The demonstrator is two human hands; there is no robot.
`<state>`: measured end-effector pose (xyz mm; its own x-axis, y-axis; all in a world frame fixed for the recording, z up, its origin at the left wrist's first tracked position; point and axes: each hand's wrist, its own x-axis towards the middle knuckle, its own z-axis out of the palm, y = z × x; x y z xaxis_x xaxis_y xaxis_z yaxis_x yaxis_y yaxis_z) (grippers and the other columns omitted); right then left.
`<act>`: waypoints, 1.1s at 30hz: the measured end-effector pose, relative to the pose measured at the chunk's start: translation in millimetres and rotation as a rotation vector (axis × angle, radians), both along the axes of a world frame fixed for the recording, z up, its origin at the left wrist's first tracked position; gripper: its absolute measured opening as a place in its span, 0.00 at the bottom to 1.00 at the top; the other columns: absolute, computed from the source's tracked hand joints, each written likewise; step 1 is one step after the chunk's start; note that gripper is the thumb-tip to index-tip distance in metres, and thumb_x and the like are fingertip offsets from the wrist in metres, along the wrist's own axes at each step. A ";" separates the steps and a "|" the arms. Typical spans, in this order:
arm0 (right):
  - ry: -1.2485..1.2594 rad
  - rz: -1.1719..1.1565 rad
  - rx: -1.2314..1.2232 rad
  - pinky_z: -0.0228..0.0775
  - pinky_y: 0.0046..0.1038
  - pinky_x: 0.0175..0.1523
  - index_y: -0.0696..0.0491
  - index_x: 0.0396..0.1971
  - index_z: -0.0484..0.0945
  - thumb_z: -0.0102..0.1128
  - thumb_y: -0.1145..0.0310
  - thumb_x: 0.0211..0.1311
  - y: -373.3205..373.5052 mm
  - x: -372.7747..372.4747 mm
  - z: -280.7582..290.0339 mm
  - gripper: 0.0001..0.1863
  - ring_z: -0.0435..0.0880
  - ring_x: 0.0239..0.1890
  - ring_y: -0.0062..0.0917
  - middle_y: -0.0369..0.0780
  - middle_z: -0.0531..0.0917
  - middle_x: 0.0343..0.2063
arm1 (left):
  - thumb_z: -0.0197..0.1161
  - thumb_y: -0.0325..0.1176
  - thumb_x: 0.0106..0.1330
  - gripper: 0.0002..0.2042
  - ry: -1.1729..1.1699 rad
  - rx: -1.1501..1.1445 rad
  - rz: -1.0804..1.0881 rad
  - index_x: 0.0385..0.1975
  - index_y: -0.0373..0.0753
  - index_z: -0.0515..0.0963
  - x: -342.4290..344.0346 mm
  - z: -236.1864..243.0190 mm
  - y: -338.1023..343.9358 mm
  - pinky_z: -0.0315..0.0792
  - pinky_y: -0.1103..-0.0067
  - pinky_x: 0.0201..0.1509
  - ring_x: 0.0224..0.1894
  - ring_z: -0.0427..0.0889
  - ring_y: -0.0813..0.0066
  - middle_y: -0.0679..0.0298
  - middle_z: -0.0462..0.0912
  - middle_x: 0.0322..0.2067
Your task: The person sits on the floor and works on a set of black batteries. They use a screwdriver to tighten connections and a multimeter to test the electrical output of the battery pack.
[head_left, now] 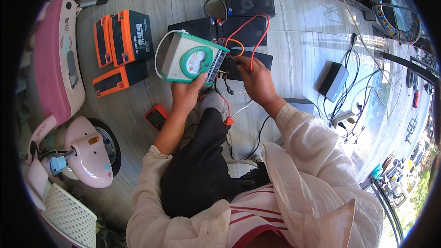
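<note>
A green-and-white battery tester [172, 62] with a round dial is tilted over a group of black batteries [250, 3]. My left hand [186, 94] grips its lower edge, thumb along the front face. Just right of the tester, my right hand [257, 79] is closed, its fingers pinched around a red test lead [265, 30] that loops up and back toward the batteries. The lead's tip is too small to make out. Short cables join the batteries, and an orange cable [238, 42] runs beside the tester. A red connector [228, 121] hangs from wires below it.
Orange-topped batteries [130, 36] stand at the left, near a pink scooter [57, 59]. A red multimeter [157, 116] lies on the floor by my left forearm. To the right are a black charger [334, 81], a power strip [343, 119] and tangled cables.
</note>
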<state>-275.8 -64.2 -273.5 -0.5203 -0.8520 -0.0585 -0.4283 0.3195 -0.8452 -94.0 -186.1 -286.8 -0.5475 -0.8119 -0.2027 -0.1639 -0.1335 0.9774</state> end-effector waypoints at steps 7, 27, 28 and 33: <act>-0.002 0.005 0.021 0.72 0.39 0.46 0.55 0.44 0.76 0.57 0.74 0.60 -1.6 0.3 -1.6 0.12 0.78 0.40 0.45 0.47 0.80 0.35 | 0.66 0.27 0.61 0.14 -0.018 -0.012 0.015 0.45 0.30 0.78 -2.0 1.6 0.2 0.73 0.78 0.47 0.42 0.80 0.76 0.61 0.83 0.41; 0.203 0.097 0.099 0.71 0.38 0.46 0.55 0.42 0.77 0.58 0.73 0.59 -8.1 1.9 -0.1 0.11 0.77 0.40 0.42 0.45 0.79 0.34 | 0.66 0.27 0.60 0.14 -0.030 0.014 0.010 0.45 0.29 0.78 -2.4 1.7 -0.3 0.72 0.78 0.47 0.42 0.80 0.77 0.61 0.83 0.42; 0.205 0.099 0.100 0.71 0.38 0.46 0.55 0.42 0.77 0.58 0.73 0.59 -8.2 2.3 -0.2 0.11 0.77 0.40 0.42 0.45 0.79 0.34 | 0.66 0.27 0.60 0.14 -0.036 0.011 0.011 0.45 0.29 0.78 -1.9 1.8 -0.3 0.72 0.78 0.47 0.42 0.80 0.77 0.61 0.83 0.42; 0.195 0.101 0.069 0.71 0.38 0.46 0.55 0.42 0.77 0.57 0.73 0.60 -6.5 -1.7 -5.0 0.11 0.78 0.40 0.42 0.45 0.79 0.34 | 0.66 0.27 0.61 0.14 -0.016 0.005 0.023 0.45 0.30 0.78 -4.1 2.9 1.2 0.73 0.78 0.47 0.42 0.80 0.77 0.61 0.83 0.42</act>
<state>-277.4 -70.7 -278.5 -0.4399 -0.8977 -0.0248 -0.6141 0.3208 -0.7211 -98.1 -184.9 -283.9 -0.5250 -0.8234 -0.2153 -0.1763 -0.1422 0.9740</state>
